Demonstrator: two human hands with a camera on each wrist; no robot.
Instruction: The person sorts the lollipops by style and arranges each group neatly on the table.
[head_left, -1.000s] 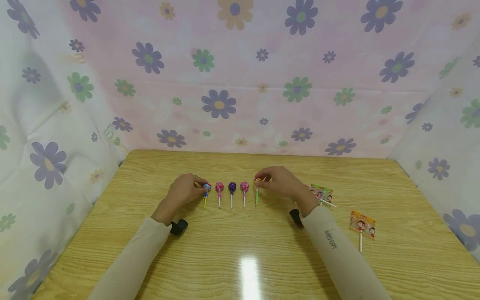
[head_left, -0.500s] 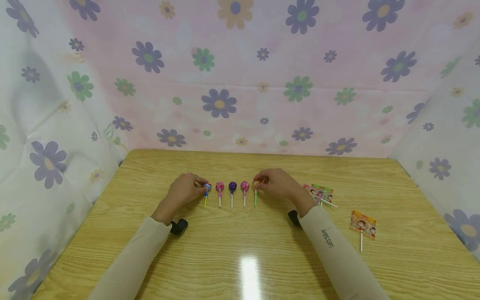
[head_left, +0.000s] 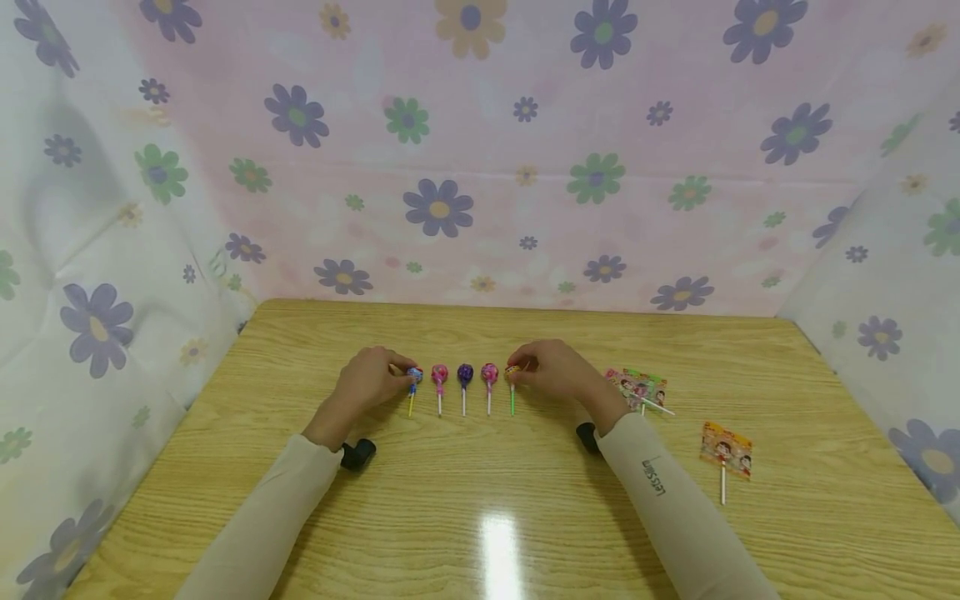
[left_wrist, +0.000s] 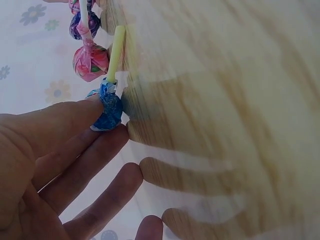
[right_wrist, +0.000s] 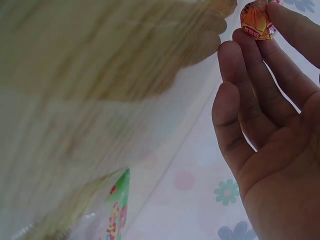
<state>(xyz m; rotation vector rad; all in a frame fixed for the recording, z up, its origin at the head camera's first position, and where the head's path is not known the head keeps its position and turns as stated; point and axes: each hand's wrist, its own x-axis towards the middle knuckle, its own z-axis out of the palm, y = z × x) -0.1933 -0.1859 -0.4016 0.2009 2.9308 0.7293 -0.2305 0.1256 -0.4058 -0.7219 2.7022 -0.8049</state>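
Several wrapped lollipops lie in a row on the table, heads away from me. At the left end, my left hand (head_left: pixel 370 379) pinches the head of a blue lollipop (head_left: pixel 412 387) with a yellow stick; the left wrist view shows thumb and fingertips around its blue wrapper (left_wrist: pixel 112 111). My right hand (head_left: pixel 558 367) holds the orange lollipop (head_left: pixel 512 377) with a green stick at the right end, its head between thumb and fingers. Between them lie a pink lollipop (head_left: pixel 439 375), a purple lollipop (head_left: pixel 465 373) and another pink lollipop (head_left: pixel 489 373).
Right of my right hand, flat-packaged lollipops in pink and green wrappers (head_left: pixel 647 387) overlap. An orange-packaged lollipop (head_left: pixel 725 450) lies nearer on the right. Flowered cloth (head_left: pixel 480 233) rises behind the wooden table (head_left: pixel 420 508) and at both sides.
My right hand has shifted slightly left with the orange lollipop, uncovering more of the flat packages beside its wrist. My left hand has stayed on the blue lollipop.
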